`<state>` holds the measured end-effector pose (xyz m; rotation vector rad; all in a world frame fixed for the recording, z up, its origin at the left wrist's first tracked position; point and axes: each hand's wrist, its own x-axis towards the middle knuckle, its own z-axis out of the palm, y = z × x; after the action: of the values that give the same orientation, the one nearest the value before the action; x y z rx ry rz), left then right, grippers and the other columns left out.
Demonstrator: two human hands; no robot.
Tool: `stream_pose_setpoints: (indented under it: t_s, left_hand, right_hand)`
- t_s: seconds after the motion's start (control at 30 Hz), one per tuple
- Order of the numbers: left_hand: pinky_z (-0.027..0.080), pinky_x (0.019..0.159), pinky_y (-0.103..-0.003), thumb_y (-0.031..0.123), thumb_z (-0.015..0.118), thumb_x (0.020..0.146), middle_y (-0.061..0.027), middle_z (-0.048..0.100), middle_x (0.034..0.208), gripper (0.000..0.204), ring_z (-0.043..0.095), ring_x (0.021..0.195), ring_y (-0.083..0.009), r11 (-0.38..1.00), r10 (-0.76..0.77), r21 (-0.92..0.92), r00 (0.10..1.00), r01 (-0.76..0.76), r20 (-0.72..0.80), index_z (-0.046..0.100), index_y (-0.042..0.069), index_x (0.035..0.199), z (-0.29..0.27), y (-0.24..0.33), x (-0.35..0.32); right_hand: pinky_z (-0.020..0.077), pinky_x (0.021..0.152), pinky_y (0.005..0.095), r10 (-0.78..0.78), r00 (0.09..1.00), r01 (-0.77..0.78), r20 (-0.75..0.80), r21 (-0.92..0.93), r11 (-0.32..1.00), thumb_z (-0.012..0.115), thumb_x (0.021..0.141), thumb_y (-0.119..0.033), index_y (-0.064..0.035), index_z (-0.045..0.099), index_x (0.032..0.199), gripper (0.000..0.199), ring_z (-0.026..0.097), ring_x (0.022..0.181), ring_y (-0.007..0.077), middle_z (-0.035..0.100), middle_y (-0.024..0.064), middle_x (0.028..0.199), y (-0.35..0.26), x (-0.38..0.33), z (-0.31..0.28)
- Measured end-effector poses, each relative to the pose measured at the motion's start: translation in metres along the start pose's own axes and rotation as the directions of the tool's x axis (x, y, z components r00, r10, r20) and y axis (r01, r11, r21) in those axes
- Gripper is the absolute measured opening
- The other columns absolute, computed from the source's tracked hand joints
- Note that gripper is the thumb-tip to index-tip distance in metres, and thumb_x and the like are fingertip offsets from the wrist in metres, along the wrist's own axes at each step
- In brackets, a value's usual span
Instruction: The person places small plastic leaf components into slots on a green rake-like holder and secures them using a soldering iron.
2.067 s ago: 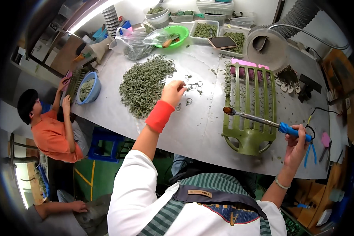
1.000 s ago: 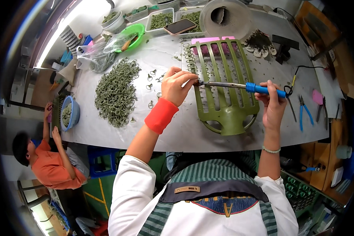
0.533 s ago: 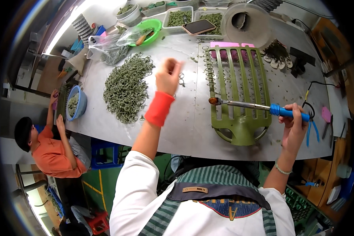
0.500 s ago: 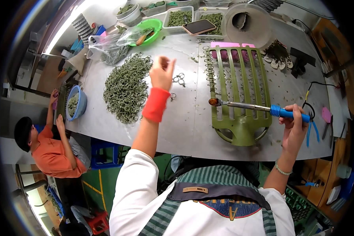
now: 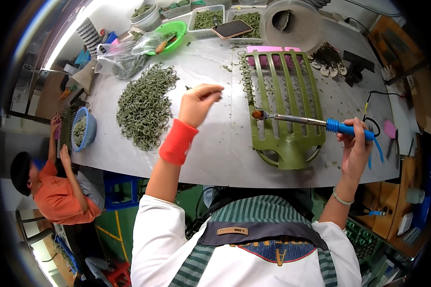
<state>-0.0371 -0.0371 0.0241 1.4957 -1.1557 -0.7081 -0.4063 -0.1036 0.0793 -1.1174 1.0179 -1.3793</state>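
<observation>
My right hand grips a soldering iron by its blue handle. The brown-crusted tip hovers by the left edge of an olive-green slotted plastic rack, whose long bars carry rows of small wire-like rings. Over the bare metal left of the rack is my left hand, with a red wristband. Its fingers are drawn together and a bit blurred; what they hold, if anything, does not show. Beside it, further left, lies a large heap of grey-green rings.
A pink block is under the rack's far end. Behind stand clear boxes of green pieces, a phone, a round duct hood and a green basin. Dirty gloves lie right. A co-worker in orange sits left.
My left hand has come nearer and slightly right, over where loose rings lay; those rings are no longer visible. The iron's tip stays by the rack's left edge. The whole view has shifted slightly.
</observation>
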Motion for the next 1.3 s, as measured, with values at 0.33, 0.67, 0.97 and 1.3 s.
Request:
stream_pose_setpoints:
  t_s: [0.33,0.67,0.97,1.3]
  left_hand:
    - [0.052,0.070,-0.028,0.001,0.070,0.077,-0.0026,0.069,0.084,0.018,0.063,0.079,-0.0189,0.751,0.481,0.445,0.866,-0.488,0.139,0.073,0.011,0.092,0.052,0.026,-0.014]
    - [0.049,0.073,-0.031,0.006,0.073,0.073,0.0009,0.070,0.086,0.014,0.057,0.081,-0.0204,0.600,0.577,0.570,0.797,-0.561,0.177,0.073,0.012,0.086,0.058,0.019,-0.010]
    - [0.051,0.068,-0.029,0.009,0.073,0.075,-0.0077,0.064,0.080,0.017,0.064,0.071,-0.0193,0.726,0.245,0.663,0.970,-0.181,-0.003,0.069,0.004,0.090,-0.020,-0.043,0.052]
    - [0.053,0.074,-0.036,0.009,0.070,0.074,-0.0120,0.064,0.092,0.022,0.064,0.079,-0.0286,0.643,0.232,0.697,0.948,-0.316,0.216,0.068,0.003,0.095,-0.019,-0.070,0.049]
  right_hand:
    - [0.0538,0.055,0.0254,0.009,0.999,-0.012,0.032,0.085,0.996,0.064,0.089,-0.022,0.0007,0.067,0.085,0.023,0.065,0.060,0.0144,0.067,0.0083,0.079,0.018,0.005,0.006]
    - [0.0548,0.054,0.0278,-0.018,1.000,0.016,0.025,0.076,0.997,0.067,0.087,-0.020,0.0028,0.067,0.085,0.023,0.064,0.058,0.0164,0.067,0.0098,0.079,0.009,0.005,0.001]
    - [0.0516,0.052,0.0237,0.041,0.998,-0.044,0.056,0.049,0.998,0.065,0.088,-0.023,0.0002,0.066,0.083,0.024,0.061,0.054,0.0140,0.065,0.0079,0.075,0.000,-0.003,0.002]
    - [0.0506,0.051,0.0236,0.030,0.999,-0.031,0.042,0.034,0.999,0.064,0.088,-0.024,0.0000,0.066,0.083,0.025,0.061,0.054,0.0139,0.065,0.0078,0.075,-0.002,-0.004,0.002]
